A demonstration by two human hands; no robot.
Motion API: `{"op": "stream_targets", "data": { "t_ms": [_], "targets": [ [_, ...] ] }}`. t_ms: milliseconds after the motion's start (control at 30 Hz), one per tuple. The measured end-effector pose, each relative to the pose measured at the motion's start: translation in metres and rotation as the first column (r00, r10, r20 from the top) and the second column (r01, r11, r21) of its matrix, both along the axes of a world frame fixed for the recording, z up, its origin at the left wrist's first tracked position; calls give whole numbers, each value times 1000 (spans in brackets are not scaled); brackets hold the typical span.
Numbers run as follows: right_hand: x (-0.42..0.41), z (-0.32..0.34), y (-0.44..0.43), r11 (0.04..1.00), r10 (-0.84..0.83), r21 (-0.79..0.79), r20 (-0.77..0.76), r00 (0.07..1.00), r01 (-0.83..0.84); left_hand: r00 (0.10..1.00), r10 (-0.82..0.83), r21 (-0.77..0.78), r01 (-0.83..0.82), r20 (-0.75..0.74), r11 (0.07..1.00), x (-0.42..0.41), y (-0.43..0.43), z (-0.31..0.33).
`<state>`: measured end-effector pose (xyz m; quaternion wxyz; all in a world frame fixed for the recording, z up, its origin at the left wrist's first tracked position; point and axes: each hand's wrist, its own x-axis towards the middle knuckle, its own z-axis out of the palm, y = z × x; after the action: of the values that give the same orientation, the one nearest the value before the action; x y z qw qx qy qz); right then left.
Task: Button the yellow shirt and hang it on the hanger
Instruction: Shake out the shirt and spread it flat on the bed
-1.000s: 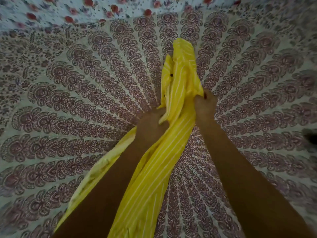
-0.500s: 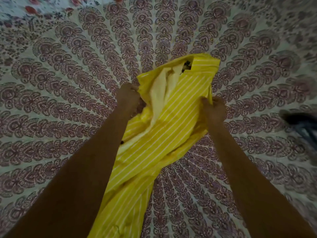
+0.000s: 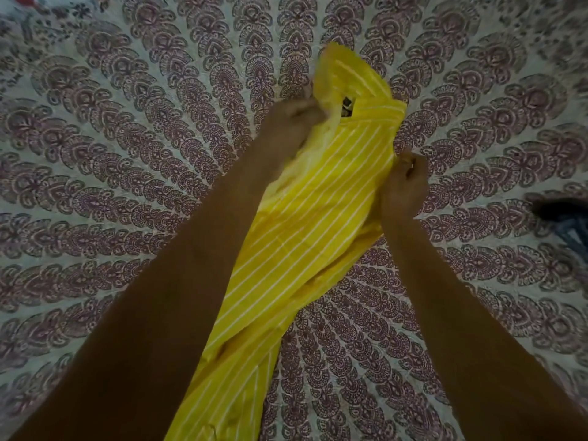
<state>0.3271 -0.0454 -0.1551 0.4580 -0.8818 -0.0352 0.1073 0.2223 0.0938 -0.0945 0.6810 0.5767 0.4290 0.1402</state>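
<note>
head view: left hand (image 3: pixel 292 120) higher up the yellow shirt (image 3: pixel 318 218) than before

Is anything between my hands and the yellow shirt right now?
Nothing visible. The left hand and the right hand both grip the yellow shirt directly, over the patterned sheet.

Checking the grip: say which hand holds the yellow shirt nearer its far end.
The left hand, gripping the yellow shirt near its far end; the right hand grips the edge lower down.
</note>
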Motion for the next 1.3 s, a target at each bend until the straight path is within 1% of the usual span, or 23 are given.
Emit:
{"op": "stream_targets", "data": {
  "t_ms": [67, 100, 133, 167, 233, 267, 300, 367, 533, 567, 600, 633, 700, 767, 800, 867, 933, 1000, 1067, 1100, 1167, 1200, 1300],
  "targets": [
    [-5, -1, -6, 998, 33, -49, 37, 999, -32, 957, -265, 11, 268, -117, 963, 6, -5, 4],
    [-8, -2, -9, 995, 65, -74, 43, 997, -62, 946, -287, 10, 292, -147, 956, 8, -4, 1],
    [-11, -5, -13, 990, 105, -103, 42, 994, -100, 957, -238, 56, 250, -168, 967, 8, -1, -5],
    [-14, -8, -17, 979, 152, -142, 37, 988, -145, 967, -138, 188, 179, -214, 966, 8, 3, -13],
    [-20, -15, -26, 948, 243, -213, 11, 970, -235, 933, 82, 502, 113, -350, 857, 3, 14, -27],
    [-23, -18, -30, 934, 276, -233, -2, 961, -269, 903, 126, 551, 136, -411, 823, 0, 18, -32],
    [-25, -21, -33, 927, 292, -243, -10, 957, -285, 877, 113, 534, 177, -466, 827, -3, 21, -36],
    [-26, -24, -34, 928, 276, -259, -11, 961, -270, 840, -33, 435, 313, -541, 844, -2, 23, -46],
    [-16, -17, -30, 968, 170, -164, -120, 978, -188, 810, -227, 266, 421, -541, 867, 10, 17, -52],
    [-13, -14, -31, 969, 167, -158, -137, 976, -188, 801, -267, 253, 454, -536, 854, 10, 13, -48],
    [-11, -8, -32, 972, 159, -147, -151, 976, -182, 814, -250, 267, 436, -524, 859, 8, 9, -42],
    [-8, -1, -33, 979, 135, -132, -168, 976, -158, 850, -200, 293, 375, -487, 879, 5, 7, -38],
    [-4, 17, -35, 992, 69, -88, -195, 978, -88, 934, 13, 324, 112, -358, 939, -5, 8, -25],
    [-4, 39, -42, 994, 48, -82, -195, 980, -66, 952, 187, 327, -101, -244, 940, -23, 10, -8],
    [-6, 53, -45, 992, 70, -92, -197, 978, -89, 949, 215, 352, -125, -231, 928, -34, 8, 11],
    [-12, 75, -51, 984, 124, -99, -241, 962, -151, 950, 249, 439, -144, -191, 887, -52, 4, 38],
    [-19, 108, -57, 977, 195, -36, -240, 951, -210, 952, 284, 538, -180, -116, 823, -71, -3, 76],
    [-26, 153, -67, 968, 245, 92, -154, 957, -233, 958, 281, 611, -194, -49, 767, -92, -18, 129],
    [-28, 189, -70, 950, 263, 189, -51, 963, -249, 969, 223, 633, -107, -106, 767, -108, -28, 166],
    [-31, 213, -74, 934, 272, 241, -5, 962, -263, 971, 179, 678, -27, -156, 734, -119, -35, 186],
    [-36, 260, -83, 910, 278, 305, 53, 959, -281, 943, 184, 753, 96, -279, 651, -139, -46, 223],
    [-38, 279, -86, 905, 261, 328, 72, 963, -270, 921, 236, 774, 99, -309, 625, -146, -51, 239],
    [-46, 349, -105, 850, 277, 426, 142, 950, -311, 880, 416, 864, -13, -229, 504, -171, -76, 305]
  ]
}}
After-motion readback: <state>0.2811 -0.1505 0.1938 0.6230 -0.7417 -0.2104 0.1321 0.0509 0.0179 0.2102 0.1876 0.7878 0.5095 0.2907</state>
